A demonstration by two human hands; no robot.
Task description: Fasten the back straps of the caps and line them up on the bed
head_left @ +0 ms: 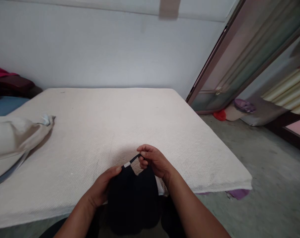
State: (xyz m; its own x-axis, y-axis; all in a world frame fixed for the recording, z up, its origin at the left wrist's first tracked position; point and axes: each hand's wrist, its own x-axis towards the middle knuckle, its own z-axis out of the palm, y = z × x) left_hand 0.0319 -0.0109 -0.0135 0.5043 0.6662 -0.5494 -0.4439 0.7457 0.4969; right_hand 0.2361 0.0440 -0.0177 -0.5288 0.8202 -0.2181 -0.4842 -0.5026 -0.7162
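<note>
The right fingers (pixel 143 154) pinch the narrow strap (pixel 135 158) at its far end, while the left thumb and fingers (pixel 118 169) grip the black cap (pixel 133 201) beside the strap's pale patch (pixel 127 164). The strap spans the notch in the cap's edge; whether it is fastened, I cannot tell. The cap hangs at six o'clock, at the near edge of the bed (pixel 110 112), its cloth dark, plain and soft-looking, its lower edge rounded. A beige hat (pixel 8 135) lies toward nine o'clock, brim toward the person.
</note>
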